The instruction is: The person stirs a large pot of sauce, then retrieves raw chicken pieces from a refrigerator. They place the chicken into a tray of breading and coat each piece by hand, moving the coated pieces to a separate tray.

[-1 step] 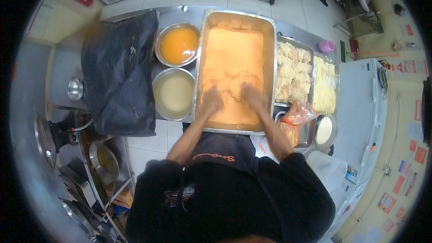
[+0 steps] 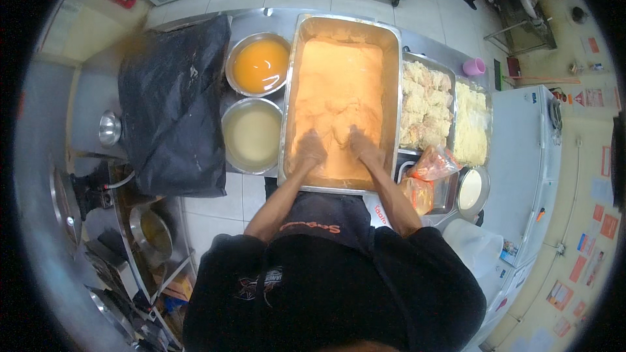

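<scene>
The person's left hand point(image 2: 312, 150) and right hand point(image 2: 365, 148) are pressing down side by side into the orange flour coating point(image 2: 336, 85) at the near end of the deep steel pan point(image 2: 290, 91), which is sitting in the middle of the table point(image 2: 261, 21). Both hands are dusted with the coating and partly sunk in it, so I cannot tell whether either grip is wide or closed on a piece beneath. To do this well, I judge the hands should be pressing evenly and keeping low, so no coating is spilling over the near rim. Left of the pan, the pale liquid bowl point(image 2: 252, 134) is standing near and the orange liquid bowl point(image 2: 259, 65) farther. To the right, the tray of breaded pieces point(image 2: 425, 104) is waiting.
</scene>
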`<state>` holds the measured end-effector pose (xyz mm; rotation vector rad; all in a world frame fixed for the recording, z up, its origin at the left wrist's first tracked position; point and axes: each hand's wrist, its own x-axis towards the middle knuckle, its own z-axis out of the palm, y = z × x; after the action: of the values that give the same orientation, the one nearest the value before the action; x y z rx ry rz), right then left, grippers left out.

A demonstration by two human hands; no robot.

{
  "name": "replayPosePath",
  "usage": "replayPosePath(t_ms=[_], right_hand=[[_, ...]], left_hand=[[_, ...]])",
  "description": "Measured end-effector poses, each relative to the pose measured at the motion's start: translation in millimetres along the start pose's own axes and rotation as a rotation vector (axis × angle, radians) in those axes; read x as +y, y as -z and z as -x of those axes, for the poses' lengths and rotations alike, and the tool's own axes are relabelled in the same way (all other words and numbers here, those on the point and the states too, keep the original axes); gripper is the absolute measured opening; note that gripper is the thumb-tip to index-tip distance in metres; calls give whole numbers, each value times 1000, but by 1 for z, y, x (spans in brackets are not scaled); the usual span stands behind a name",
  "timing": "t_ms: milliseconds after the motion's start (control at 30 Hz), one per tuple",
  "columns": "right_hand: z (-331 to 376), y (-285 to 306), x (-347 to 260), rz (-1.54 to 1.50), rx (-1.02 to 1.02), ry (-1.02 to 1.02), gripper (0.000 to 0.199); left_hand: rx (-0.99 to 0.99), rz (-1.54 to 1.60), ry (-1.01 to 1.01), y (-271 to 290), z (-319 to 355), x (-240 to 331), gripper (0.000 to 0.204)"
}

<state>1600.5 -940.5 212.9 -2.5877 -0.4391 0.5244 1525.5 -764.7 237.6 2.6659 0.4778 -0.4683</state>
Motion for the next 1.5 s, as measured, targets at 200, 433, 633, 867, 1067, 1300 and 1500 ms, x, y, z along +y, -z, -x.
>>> replayPosePath(t_ms=[200,433,633,867,1067,1300,1500], right_hand=[[19,-2,11,-552,-219,-332,30],[33,38,-6,-231,-186,-180,21],[43,2,19,-1002,-181,-111,16],[32,12,2,-244,-271,-159,24],[-46,72,-5,-183,82,-41,39],[-93,66,-64,247,112,430,57],[-156,119,-10,51,-533,406,70]], left_hand=[[-200,-80,-616,2,-14,-12,18],[-400,-78,-329,-19,21,-16,18],[-333,464,-88,-8,2,-12,26],[-491,105,-301,-15,2,3,35],[-130,262,-24,36,-40,-8,45],[-2,528,104,76,-55,16,65],[-301,233,-220,103,-63,-14,57]])
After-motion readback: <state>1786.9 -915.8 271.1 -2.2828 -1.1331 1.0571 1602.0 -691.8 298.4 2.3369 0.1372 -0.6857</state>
